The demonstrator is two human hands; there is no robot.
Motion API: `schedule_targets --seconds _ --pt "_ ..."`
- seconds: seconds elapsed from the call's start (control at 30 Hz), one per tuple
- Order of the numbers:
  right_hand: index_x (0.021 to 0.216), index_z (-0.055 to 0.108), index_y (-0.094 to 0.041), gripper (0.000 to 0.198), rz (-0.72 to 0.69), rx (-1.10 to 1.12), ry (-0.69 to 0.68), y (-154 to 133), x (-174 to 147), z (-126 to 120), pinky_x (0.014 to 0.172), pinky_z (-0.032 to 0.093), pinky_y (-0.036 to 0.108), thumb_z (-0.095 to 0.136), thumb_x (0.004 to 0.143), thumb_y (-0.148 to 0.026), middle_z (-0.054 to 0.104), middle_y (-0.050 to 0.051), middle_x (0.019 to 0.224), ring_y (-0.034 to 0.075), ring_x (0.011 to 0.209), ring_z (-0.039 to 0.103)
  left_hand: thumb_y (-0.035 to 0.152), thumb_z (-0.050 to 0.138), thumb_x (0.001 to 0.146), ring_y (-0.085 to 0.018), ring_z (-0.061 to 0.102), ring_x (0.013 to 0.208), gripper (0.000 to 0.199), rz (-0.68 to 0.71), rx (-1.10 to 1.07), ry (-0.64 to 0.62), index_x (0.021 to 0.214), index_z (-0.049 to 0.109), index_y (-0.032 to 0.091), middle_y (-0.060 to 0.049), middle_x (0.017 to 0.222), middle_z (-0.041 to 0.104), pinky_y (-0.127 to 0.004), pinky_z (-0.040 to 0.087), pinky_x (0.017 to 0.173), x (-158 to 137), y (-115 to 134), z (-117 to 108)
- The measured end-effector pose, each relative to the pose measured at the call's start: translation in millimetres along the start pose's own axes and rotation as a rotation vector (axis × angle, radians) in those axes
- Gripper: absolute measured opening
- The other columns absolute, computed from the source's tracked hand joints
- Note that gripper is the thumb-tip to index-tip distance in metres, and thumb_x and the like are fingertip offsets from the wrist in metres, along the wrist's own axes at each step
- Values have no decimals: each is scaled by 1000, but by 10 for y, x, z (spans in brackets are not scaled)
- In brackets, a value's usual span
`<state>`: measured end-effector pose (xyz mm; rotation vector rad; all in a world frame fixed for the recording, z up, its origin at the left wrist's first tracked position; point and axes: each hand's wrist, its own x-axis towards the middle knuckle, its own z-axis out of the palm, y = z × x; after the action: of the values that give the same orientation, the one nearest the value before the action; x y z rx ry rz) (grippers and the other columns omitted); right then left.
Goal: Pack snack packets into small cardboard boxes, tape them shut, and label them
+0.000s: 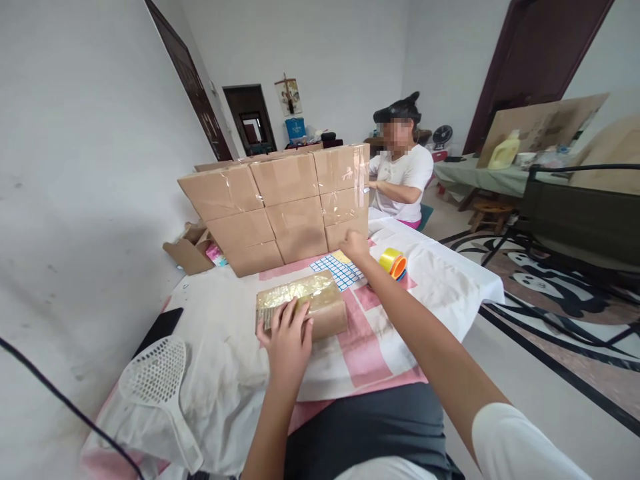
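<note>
**Resting the left hand (287, 327) on a taped box (327, 303), curling the right hand (356, 247) by a sheet of blue-edged squares (336, 270)**

Lying directly under the left hand, near the front of the table (235, 353): the box. Resting there loosely with fingers spread, not wrapped round it. Curled inward at the right, over the far end of the sheet and just in front of the stack (295, 227); with fingertips hidden, cannot tell whether fully closed or pinching something.

Judging by the shiny tape across the box's top, already sealed there. Beyond both hands, already piled up and taped in places. On the sheet, apparently plenty of squares unused; on the box's showing faces, none in sight, though partly covered by the left hand. Cannot tell how much remains overall.

Counting: under the left hand, one box. Beyond the hands, nine fronts, three by three, with more behind, too hidden to number. Below the right hand, one sheet. To its right, at least one roll of tape (393, 259), perhaps overlapping others. Left of the left hand, one white slotted scoop (157, 373) and one dark flat thing (157, 331). Farther beyond, one open carton (187, 257). Past the right hand, one co-worker (407, 177).
</note>
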<state>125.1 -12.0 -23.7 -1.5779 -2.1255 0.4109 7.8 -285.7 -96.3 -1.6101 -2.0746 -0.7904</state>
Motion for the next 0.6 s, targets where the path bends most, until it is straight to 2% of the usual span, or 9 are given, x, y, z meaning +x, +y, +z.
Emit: schedule_targets --seconds 0.13,0.3,0.47,0.6 --pt "124 64 -17 31 125 -78 -47 425 226 -6 91 58 44 63 100 -37 67 9 123 24 107 68 30 48 103 -26 56 132 31 -6 45 26 129 66 32 -5 142 65 -58 8 120 -37 -253 -63" --pt "128 63 -16 35 135 -179 -96 607 393 152 93 58 45 66 99 -35 64 11 129 25 111 67 34 45 103 -28 57 130 33 -38 106 62 130 65 30 -7 140 67 -58 11 119 -40 -599 -102" --pt "129 62 -16 36 154 -274 -206 653 592 290 93 58 46 66 99 -35 64 11 130 25 110 67 36 45 103 -29 58 129 35 -26 128 92 131 64 30 -7 140 66 -59 13 119 -60 -672 -71" --pt "130 61 -17 36 212 -323 -257 718 726 309 93 58 47 65 99 -35 64 11 131 25 111 66 35 46 103 -29 58 129 36 -26 118 109 134 62 31 -7 141 66 -58 13 119 -75 -668 -37"
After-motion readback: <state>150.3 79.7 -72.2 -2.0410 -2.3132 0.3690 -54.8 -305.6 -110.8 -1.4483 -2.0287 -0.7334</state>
